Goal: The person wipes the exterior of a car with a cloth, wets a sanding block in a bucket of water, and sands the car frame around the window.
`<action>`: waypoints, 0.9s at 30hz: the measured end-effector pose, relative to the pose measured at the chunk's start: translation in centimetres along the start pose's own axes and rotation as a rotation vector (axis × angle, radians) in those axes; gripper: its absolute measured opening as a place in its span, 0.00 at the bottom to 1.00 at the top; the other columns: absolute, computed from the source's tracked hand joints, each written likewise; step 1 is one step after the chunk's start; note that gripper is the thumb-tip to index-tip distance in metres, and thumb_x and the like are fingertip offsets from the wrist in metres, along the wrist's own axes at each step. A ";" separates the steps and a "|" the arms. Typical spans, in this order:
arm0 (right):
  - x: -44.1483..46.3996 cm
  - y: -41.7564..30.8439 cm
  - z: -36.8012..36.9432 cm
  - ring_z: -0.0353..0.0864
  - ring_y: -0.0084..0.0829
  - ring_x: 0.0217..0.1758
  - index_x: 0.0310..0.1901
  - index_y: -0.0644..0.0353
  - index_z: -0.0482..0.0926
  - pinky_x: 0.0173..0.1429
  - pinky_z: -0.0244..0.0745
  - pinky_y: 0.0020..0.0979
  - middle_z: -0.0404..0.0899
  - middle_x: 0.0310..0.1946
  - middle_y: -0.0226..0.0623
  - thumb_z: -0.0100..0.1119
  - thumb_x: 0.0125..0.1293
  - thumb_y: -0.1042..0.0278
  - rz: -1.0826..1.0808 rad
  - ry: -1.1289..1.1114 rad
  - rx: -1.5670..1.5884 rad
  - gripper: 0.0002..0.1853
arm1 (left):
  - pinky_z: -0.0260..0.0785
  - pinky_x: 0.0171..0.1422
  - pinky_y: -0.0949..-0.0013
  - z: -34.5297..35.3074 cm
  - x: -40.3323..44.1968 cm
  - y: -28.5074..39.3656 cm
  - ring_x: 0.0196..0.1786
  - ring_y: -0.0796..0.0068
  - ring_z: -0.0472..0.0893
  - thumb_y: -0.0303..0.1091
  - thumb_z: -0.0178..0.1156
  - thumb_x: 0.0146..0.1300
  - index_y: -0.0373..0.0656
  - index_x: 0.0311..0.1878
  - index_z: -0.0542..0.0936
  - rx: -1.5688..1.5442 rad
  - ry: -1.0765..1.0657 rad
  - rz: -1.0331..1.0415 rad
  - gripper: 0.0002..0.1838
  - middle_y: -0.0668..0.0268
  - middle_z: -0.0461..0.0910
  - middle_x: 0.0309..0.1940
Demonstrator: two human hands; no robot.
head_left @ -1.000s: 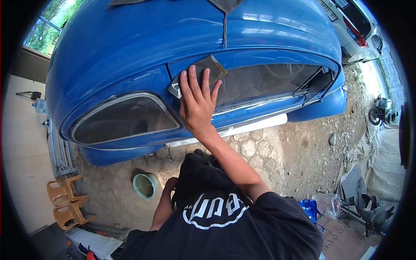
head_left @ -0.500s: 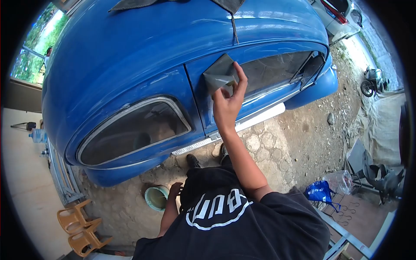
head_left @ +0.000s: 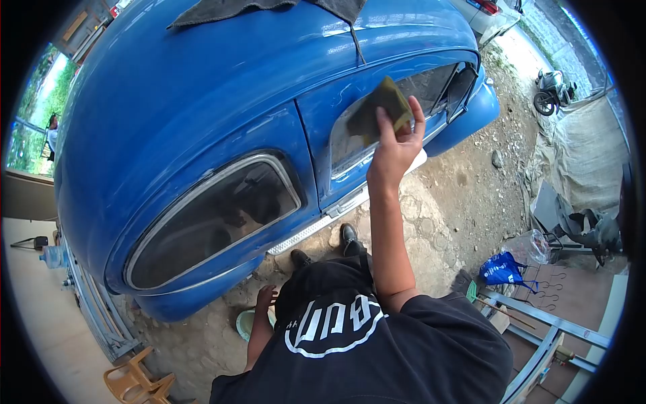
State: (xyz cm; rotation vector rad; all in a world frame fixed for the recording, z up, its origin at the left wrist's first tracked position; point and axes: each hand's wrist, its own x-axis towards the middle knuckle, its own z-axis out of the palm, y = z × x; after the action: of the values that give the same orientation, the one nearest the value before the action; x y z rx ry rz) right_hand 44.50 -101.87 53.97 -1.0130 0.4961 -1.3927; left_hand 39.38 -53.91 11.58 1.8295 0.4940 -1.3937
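A folded sheet of sandpaper, dark grey on one face and yellowish-brown on the other, is pinched between the thumb and fingers of my right hand. It is raised in front of the door window of a blue car; whether it touches the car I cannot tell. My left hand hangs low at my side, holding nothing, its fingers loosely apart. Just below that hand is a pale green bucket, partly hidden by my forearm.
A dark cloth lies on the car roof. The chrome-framed rear side window is near my left. Brown plastic chairs stand at lower left. On the right are a blue bag, a metal frame and a parked motorbike.
My right hand has moved right with the sandpaper, from the door pillar to in front of the door window, and the sheet has turned. The view has shifted; my left hand still hangs low.
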 end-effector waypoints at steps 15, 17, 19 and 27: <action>-0.8 5.7 1.9 0.78 0.39 0.69 0.57 0.53 0.86 0.75 0.65 0.50 0.83 0.60 0.36 0.55 0.62 0.84 -0.779 -0.446 -0.668 0.24 | 0.74 0.62 0.60 2.5 4.7 -2.2 0.56 0.58 0.84 0.41 0.59 0.64 0.42 0.53 0.85 0.947 0.018 0.666 0.19 0.54 0.84 0.52; -1.4 5.3 2.1 0.79 0.37 0.68 0.56 0.51 0.86 0.74 0.66 0.46 0.84 0.59 0.35 0.57 0.64 0.81 -0.717 -0.407 -0.674 0.21 | 0.73 0.61 0.60 3.8 2.2 -1.0 0.55 0.58 0.84 0.42 0.57 0.65 0.42 0.52 0.85 0.801 0.061 0.642 0.19 0.54 0.85 0.51; -3.8 6.3 -0.1 0.79 0.37 0.69 0.58 0.51 0.85 0.74 0.66 0.46 0.84 0.60 0.35 0.58 0.63 0.81 -0.735 -0.549 -0.677 0.22 | 0.73 0.61 0.60 3.8 1.6 -0.5 0.55 0.58 0.84 0.42 0.56 0.65 0.42 0.51 0.86 0.655 0.087 0.593 0.19 0.54 0.85 0.50; -1.5 4.8 1.1 0.79 0.40 0.68 0.54 0.54 0.87 0.74 0.66 0.49 0.85 0.58 0.38 0.54 0.60 0.87 -0.759 -0.613 -0.620 0.24 | 0.73 0.61 0.60 3.3 3.1 -3.0 0.55 0.57 0.84 0.40 0.56 0.65 0.42 0.51 0.86 0.877 -0.007 0.626 0.18 0.54 0.84 0.51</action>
State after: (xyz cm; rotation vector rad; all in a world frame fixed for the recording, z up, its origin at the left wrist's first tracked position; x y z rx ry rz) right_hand 47.85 -100.71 50.16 -2.2078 0.0532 -1.4822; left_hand 36.20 -55.03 7.29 2.3352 -0.7776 -1.2292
